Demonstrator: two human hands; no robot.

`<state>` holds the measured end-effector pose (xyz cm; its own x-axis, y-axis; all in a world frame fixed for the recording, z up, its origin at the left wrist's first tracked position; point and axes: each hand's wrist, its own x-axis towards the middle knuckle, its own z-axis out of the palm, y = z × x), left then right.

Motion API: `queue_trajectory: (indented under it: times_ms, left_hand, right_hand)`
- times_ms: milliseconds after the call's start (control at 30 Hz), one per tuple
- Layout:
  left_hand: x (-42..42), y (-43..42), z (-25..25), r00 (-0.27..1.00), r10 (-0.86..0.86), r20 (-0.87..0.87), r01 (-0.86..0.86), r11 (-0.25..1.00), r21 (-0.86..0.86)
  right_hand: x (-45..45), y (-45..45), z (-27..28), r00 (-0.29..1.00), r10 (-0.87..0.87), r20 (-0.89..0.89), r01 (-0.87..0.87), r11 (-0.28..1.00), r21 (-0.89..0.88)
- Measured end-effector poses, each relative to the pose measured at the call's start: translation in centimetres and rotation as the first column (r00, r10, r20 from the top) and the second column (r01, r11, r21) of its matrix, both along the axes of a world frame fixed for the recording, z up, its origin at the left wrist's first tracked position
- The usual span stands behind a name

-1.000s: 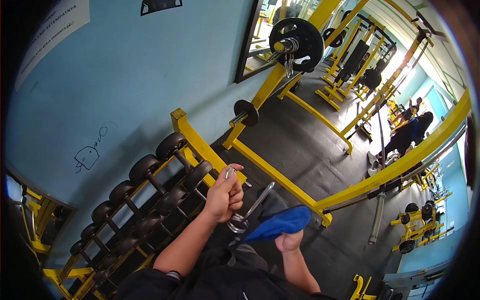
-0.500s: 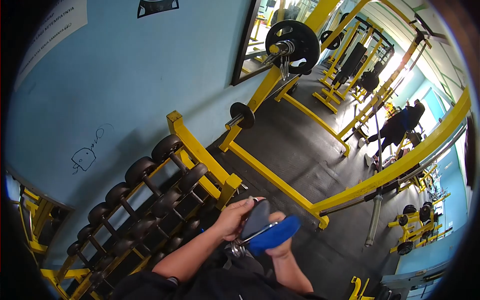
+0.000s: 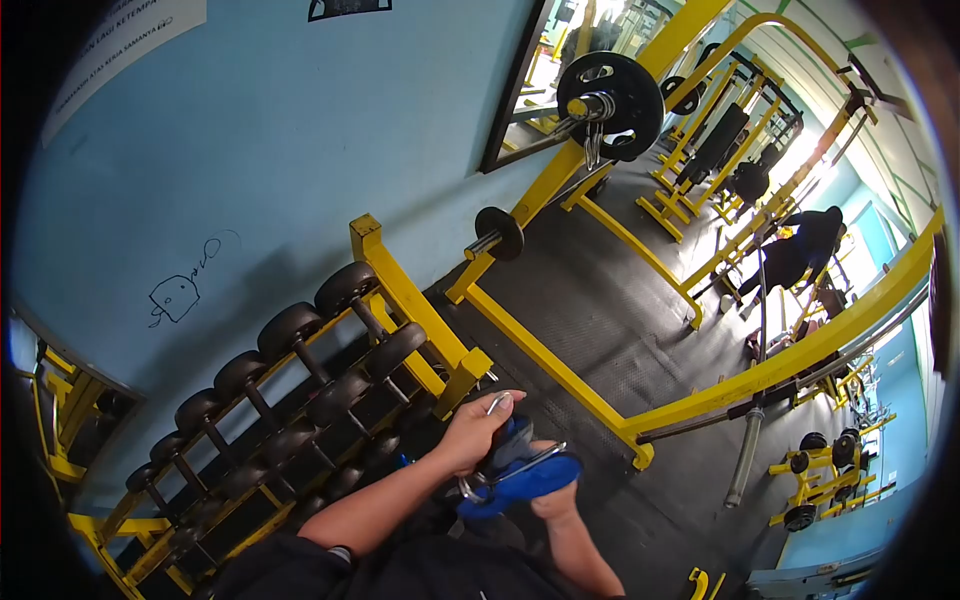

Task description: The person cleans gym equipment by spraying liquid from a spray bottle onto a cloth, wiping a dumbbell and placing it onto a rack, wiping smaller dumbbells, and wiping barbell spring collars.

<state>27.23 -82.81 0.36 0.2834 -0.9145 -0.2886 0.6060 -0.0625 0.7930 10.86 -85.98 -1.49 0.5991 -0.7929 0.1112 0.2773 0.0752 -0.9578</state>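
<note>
Both of my hands are together low in the middle of the head view. My left hand (image 3: 475,430) is closed, thumb and fingers pinching one metal arm of a spring collar (image 3: 472,489). The collar's coil hangs below, and its other arm runs up to the right. A blue and dark grey cloth-like piece (image 3: 535,480) lies under that arm, its grey part between my hands. My right hand (image 3: 556,500) is behind the blue part, fingers mostly hidden, gripping it from the right. Whether this piece is cloth or a pad I cannot tell for sure.
A dumbbell rack (image 3: 400,300) stands at left against the blue wall (image 3: 300,120). Ahead are a yellow frame (image 3: 560,370), a loaded barbell plate (image 3: 612,105) and a mirror (image 3: 530,90). Another person (image 3: 800,250) in dark clothing is bent over at the right.
My hands have lowered slightly, and the blue piece has tilted flatter. The collar's arm now shows at my left thumb. The view has shifted slightly, and the other person leans further over.
</note>
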Motion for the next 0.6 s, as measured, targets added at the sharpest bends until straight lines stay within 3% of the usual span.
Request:
queue_trajectory:
  times_ms: [33,67,133,167,233,267,300,367,433,467,500,567,600]
  left_hand:
    - [0.2,0.3,0.2,1.000,-0.005,0.002,0.005,1.000,0.006]
    - [0.5,0.6,0.6,0.996,-0.027,0.080,0.028,1.000,-0.006]
    - [0.7,0.7,1.7,0.985,-0.018,0.172,0.019,1.000,0.000]
    - [0.7,0.5,1.7,0.986,-0.019,0.167,0.019,1.000,0.002]
    - [0.7,-0.2,1.7,0.871,0.077,0.485,-0.047,0.996,-0.075]
    - [0.4,-0.3,2.8,0.883,0.077,0.464,-0.060,0.997,-0.052]
    - [-0.2,-0.8,2.2,0.883,0.064,0.465,-0.044,0.998,-0.053]
    - [-1.2,-1.8,0.5,0.833,0.141,0.535,-0.083,0.988,-0.132]
    - [-0.8,-1.5,0.3,0.780,0.148,0.608,-0.118,0.989,-0.089]
    - [-0.6,-1.3,-0.2,0.830,0.132,0.542,-0.118,0.991,-0.060]
    - [-0.4,-0.9,-0.6,0.875,0.116,0.471,-0.117,0.993,-0.028]
    - [-0.4,-0.6,0.1,0.862,0.121,0.492,-0.120,0.992,-0.034]
    - [-0.4,-0.8,0.3,0.866,0.144,0.479,-0.139,0.989,-0.048]
  right_hand:
    - [-0.9,-0.6,0.8,0.944,-0.152,-0.293,0.059,0.951,-0.303]
    - [-1.7,-1.5,1.6,0.943,-0.154,-0.296,0.061,0.952,-0.301]
    - [-3.1,-3.0,3.3,0.922,-0.363,-0.137,0.192,0.735,-0.650]
    - [-3.1,-2.8,4.4,0.921,-0.363,-0.143,0.190,0.736,-0.650]
    - [-2.9,-2.3,6.9,0.834,-0.465,-0.298,-0.161,0.312,-0.937]
    - [-1.4,-1.3,7.2,0.701,-0.560,-0.441,-0.398,0.205,-0.894]
    - [0.3,-0.6,6.3,0.691,-0.604,-0.397,-0.451,0.069,-0.890]
    - [1.8,0.4,2.6,0.726,-0.577,-0.375,-0.430,0.045,-0.902]
    - [1.6,-1.2,2.3,0.763,-0.548,-0.343,-0.416,-0.010,-0.909]
    - [1.5,-1.8,2.4,0.798,-0.511,-0.319,-0.399,-0.051,-0.916]
    - [1.0,-2.6,3.0,0.746,-0.600,-0.290,-0.407,-0.065,-0.911]
    - [1.2,-3.6,2.7,0.716,-0.678,-0.166,-0.249,-0.027,-0.968]
    - [1.3,-2.8,2.0,0.718,-0.675,-0.173,-0.254,-0.022,-0.967]
